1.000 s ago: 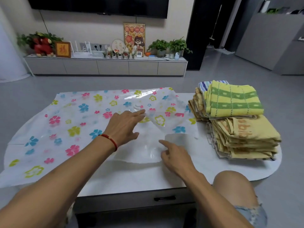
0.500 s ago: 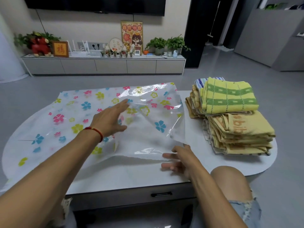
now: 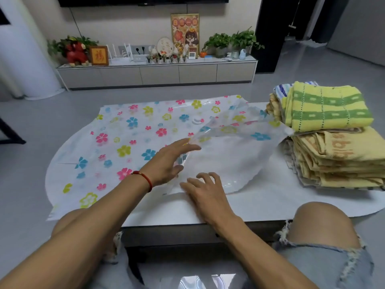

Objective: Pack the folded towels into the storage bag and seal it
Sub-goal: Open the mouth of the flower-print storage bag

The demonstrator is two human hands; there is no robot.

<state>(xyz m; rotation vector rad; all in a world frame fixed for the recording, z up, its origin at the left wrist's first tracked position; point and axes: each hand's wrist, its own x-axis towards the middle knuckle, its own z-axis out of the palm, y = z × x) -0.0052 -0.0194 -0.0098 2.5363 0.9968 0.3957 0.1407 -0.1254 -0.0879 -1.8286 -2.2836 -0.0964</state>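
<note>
Storage bag point(image 3: 133, 138), flower-printed plastic, lies flat across the table point(image 3: 270, 201), its mouth flap lifted toward three o'clock beside the folded towels point(image 3: 329, 130) stacked there. Left hand point(image 3: 166, 163), fingers straight, props the flap from beneath; right hand point(image 3: 205, 189), fingers loosely spread and holding nothing, presses the lower layer down. Slick film could slip off those flat fingers and close the mouth before any towel enters.

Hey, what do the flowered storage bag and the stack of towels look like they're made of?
The storage bag looks like thin, glossy, see-through plastic film: the raised layer shines and shows the tabletop through it. The towels look like soft, matte terry cloth, probably cotton: looped, fuzzy texture and thick folded edges.
</note>
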